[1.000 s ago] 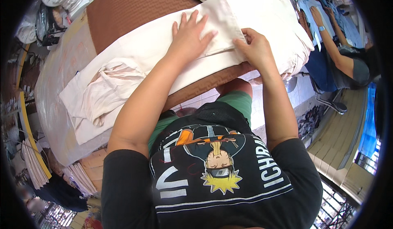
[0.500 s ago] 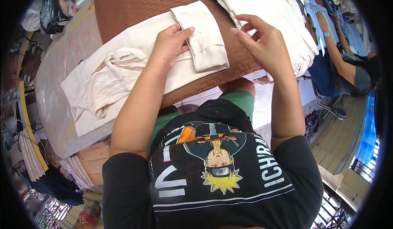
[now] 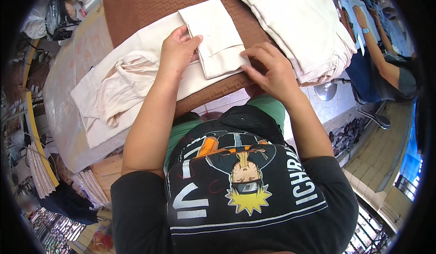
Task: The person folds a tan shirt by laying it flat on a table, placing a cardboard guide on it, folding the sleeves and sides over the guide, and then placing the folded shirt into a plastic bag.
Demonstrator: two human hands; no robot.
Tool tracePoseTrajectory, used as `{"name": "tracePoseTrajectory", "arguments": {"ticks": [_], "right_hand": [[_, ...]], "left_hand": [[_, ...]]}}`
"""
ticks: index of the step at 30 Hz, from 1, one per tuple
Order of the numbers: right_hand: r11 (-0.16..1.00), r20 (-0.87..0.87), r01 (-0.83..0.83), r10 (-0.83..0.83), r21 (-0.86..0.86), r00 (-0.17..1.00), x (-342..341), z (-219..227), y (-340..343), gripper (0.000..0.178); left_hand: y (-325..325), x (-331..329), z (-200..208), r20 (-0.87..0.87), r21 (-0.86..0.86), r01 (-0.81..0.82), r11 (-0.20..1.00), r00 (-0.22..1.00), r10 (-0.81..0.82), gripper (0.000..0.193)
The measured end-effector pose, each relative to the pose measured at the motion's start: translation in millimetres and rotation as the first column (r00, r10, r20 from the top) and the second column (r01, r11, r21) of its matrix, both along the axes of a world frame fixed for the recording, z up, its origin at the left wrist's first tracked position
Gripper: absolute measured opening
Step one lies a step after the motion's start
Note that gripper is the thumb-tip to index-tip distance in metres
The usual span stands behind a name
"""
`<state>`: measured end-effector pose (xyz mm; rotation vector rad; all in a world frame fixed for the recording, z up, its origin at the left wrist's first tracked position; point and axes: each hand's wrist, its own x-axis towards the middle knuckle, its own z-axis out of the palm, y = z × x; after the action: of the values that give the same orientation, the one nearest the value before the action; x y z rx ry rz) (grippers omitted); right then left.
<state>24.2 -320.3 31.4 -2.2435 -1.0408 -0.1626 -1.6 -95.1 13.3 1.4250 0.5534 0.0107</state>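
A long cream garment (image 3: 220,29) lies across the brown cloth-covered table, its right end folded back over itself in a broad flap. My left hand (image 3: 178,52) grips the flap's left edge, thumb on top and fingers partly hidden beneath the cloth. At the flap's near right edge, my right hand (image 3: 271,65) pinches the fabric between thumb and fingers. Toward the left, the same garment carries a loose, crumpled bunch of cloth. Beyond my right hand rests a thick pile of cream garments (image 3: 302,31), apart from the folded one.
The brown textured cover (image 3: 150,4) spreads over the table. Clear plastic sheeting (image 3: 68,90) wraps its left end. At far right, another person's arm (image 3: 379,54) reaches over blue cloth. A metal bowl-shaped thing (image 3: 325,90) shows below the pile.
My right hand has come down and left from beside the pile to the flap's edge. My left hand has shifted slightly left with the flap, which now covers more of the garment.
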Motion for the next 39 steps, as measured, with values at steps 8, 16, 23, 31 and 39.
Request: {"name": "tracePoseTrajectory", "arguments": {"ticks": [8, 16, 23, 31, 39], "right_hand": [[0.989, 0.255, 0.048, -0.082, 0.139, 0.964, 23.1, -22.9, 20.0, 0.013], [0.952, -0.191, -0.096, 0.040, -0.291, 0.981, 4.7, 30.8, -29.3, 0.011], [0.996, 0.254, -0.006, -0.017, 0.092, 0.967, 21.8, -15.0, 21.0, 0.011], [0.993, 0.107, 0.013, -0.026, 0.119, 0.994, 29.3, -26.3, 24.0, 0.008], [0.997, -0.370, -0.078, 0.066, -0.019, 0.927, 14.5, 24.3, -19.5, 0.011]], "left_hand": [[0.0, 1.1, -2.6, 0.029, 0.030, 0.004, 1.000, 1.000, -0.005, 0.056], [2.5, -2.9, -2.1, 0.024, 0.030, -0.011, 0.999, 1.000, 0.010, 0.056], [2.1, 1.7, -3.0, 0.034, -0.015, 0.021, 1.000, 0.999, -0.020, 0.056], [0.8, -0.9, -3.1, 0.016, 0.040, -0.002, 0.999, 1.000, 0.001, 0.057], [8.0, -1.3, -0.3, -0.008, 0.065, 0.071, 0.995, 0.997, -0.071, 0.059]]}}
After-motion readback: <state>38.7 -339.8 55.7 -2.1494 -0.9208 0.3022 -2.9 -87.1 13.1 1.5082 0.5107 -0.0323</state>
